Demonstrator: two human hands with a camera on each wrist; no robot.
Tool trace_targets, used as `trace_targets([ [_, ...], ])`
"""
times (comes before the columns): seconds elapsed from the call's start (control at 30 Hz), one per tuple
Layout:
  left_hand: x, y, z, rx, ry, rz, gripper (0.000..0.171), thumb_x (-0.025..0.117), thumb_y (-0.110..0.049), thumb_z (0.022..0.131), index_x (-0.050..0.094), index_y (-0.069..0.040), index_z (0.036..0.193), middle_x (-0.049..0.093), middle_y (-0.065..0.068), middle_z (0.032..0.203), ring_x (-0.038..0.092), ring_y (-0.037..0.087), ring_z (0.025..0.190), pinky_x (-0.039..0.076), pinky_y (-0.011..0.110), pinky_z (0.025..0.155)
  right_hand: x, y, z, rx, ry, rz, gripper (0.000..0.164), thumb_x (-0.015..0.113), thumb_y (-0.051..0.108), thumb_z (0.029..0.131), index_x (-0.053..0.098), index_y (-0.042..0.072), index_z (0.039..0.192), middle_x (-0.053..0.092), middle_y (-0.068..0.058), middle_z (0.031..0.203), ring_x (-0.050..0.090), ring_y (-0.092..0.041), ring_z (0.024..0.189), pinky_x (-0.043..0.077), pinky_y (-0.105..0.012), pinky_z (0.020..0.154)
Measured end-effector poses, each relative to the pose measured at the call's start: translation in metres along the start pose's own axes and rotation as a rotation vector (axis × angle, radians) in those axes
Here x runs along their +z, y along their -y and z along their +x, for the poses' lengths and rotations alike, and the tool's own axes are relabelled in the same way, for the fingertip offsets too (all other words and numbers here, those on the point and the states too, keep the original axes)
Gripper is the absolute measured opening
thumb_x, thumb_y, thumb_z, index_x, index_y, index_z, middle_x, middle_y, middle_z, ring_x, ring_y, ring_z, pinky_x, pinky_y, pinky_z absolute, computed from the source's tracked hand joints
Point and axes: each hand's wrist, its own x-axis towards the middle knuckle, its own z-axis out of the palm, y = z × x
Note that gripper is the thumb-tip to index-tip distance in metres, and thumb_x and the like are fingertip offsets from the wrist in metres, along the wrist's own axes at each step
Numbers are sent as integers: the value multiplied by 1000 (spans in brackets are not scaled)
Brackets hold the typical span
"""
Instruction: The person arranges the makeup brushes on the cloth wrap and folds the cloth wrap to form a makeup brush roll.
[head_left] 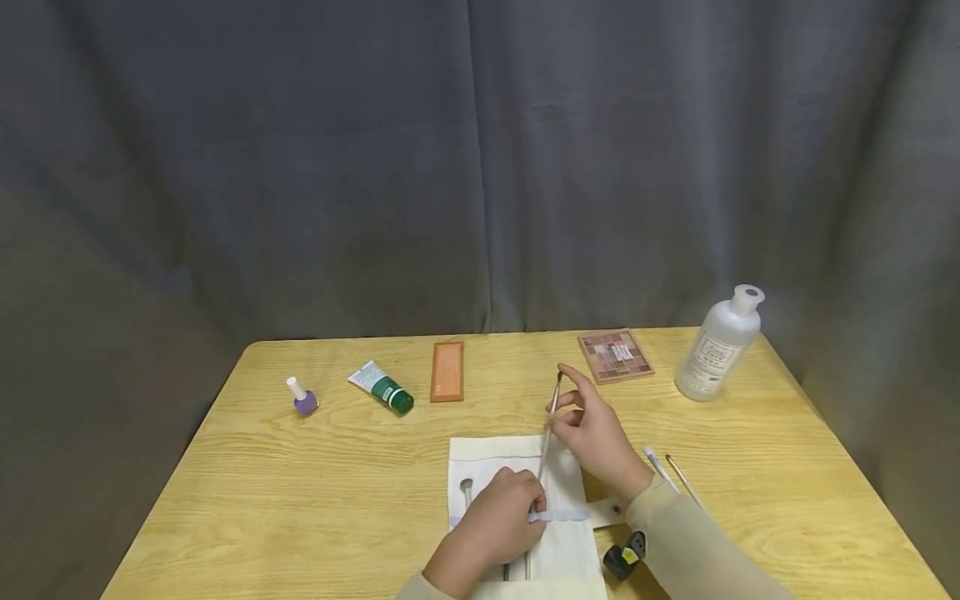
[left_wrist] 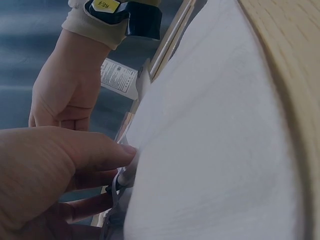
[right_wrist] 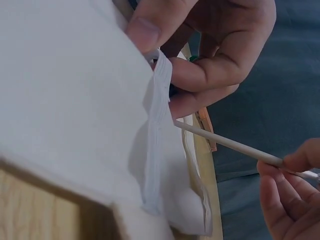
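A thin makeup brush (head_left: 546,457) with a pale handle and dark tip slants over a white fabric brush roll (head_left: 566,554). My right hand (head_left: 597,437) pinches its handle between thumb and fingers, the index finger reaching to the tip. The lower end goes down to the elastic band (right_wrist: 155,150) sewn across the roll. My left hand (head_left: 501,518) grips that band with thumb and fingers, lifting it off the cloth; in the right wrist view the band bulges beside its fingers. Another brush (head_left: 467,488) lies in the roll, partly hidden by the left hand.
Two more brushes (head_left: 660,468) lie right of the roll, near its strap (head_left: 606,512). Further back are a purple nail polish bottle (head_left: 305,403), a green-white tube (head_left: 382,388), an orange case (head_left: 447,372), an eyeshadow palette (head_left: 617,357) and a clear bottle (head_left: 716,350).
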Motion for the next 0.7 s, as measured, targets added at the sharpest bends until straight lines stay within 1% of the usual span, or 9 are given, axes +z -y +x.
trace_targets([
  [0.13, -2, 0, 1, -1, 2, 13, 13, 81, -15, 79, 68, -19, 78, 57, -14, 81, 44, 7, 77, 41, 20, 67, 1, 2, 3, -30, -5, -47, 79, 64, -8, 91, 31, 22, 156, 63, -20, 115, 66, -20, 80, 53, -27, 65],
  [0.3, -3, 0, 1, -1, 6, 2, 12, 80, -14, 79, 68, -18, 78, 57, -14, 81, 44, 7, 78, 42, 20, 69, 3, 4, 4, -56, -24, -89, 76, 61, -10, 89, 36, 19, 154, 63, -13, 115, 64, -16, 76, 52, -25, 62],
  [0.53, 0, -1, 0, -13, 11, -7, 12, 80, -15, 79, 68, -19, 78, 56, -14, 82, 44, 7, 78, 42, 20, 68, 4, 1, 2, -56, -25, -110, 75, 59, -13, 87, 38, 17, 152, 63, -16, 111, 63, -16, 75, 50, -24, 61],
  [0.7, 0, -1, -1, -16, 8, -9, 13, 80, -14, 78, 68, -19, 78, 55, -14, 82, 43, 7, 78, 41, 20, 66, 4, 1, 2, -68, -34, -112, 76, 61, -13, 86, 39, 18, 152, 63, -14, 109, 63, -16, 73, 50, -25, 60],
])
